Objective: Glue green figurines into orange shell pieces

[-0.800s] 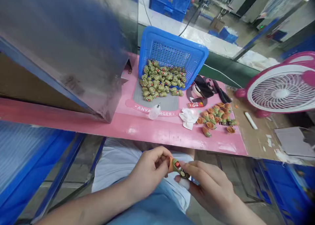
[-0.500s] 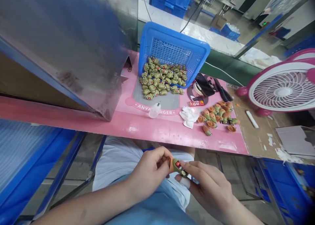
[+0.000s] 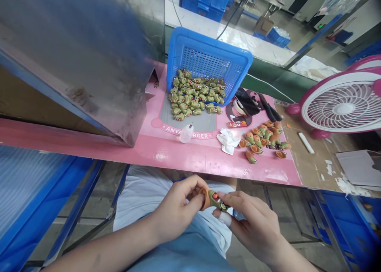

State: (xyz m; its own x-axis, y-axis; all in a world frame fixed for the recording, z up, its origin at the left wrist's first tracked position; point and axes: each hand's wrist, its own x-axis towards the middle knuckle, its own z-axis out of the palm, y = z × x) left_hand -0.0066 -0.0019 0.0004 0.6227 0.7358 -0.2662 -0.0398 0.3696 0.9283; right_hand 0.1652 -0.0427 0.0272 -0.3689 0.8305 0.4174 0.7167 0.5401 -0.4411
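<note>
Above my lap, my left hand [image 3: 182, 208] pinches an orange cup-shaped piece [image 3: 205, 198] between thumb and fingers. Against it sits a small green piece [image 3: 214, 200] with red, white and black markings, which my right hand [image 3: 251, 220] grips by its other end. The two pieces touch; whether they are joined I cannot tell. A white wrap covers a fingertip of my right hand. On the pink mat lie several orange-and-green pieces [image 3: 256, 149] at the right. Many plain green pieces [image 3: 193, 91] spill from a tipped blue basket [image 3: 247, 57].
A clear squeeze bottle [image 3: 186, 134] with a thin tip stands near the table's front edge. Beside it are a crumpled white tissue [image 3: 228, 140] and a red packet [image 3: 237, 124]. A pink-and-white fan [image 3: 342, 108] stands at right, a large metal box [image 3: 119, 66] at left.
The orange piece has turned so its hollow opening shows more. My hands remain in nearly the same place, both still holding the pieces; the view has shifted slightly.
</note>
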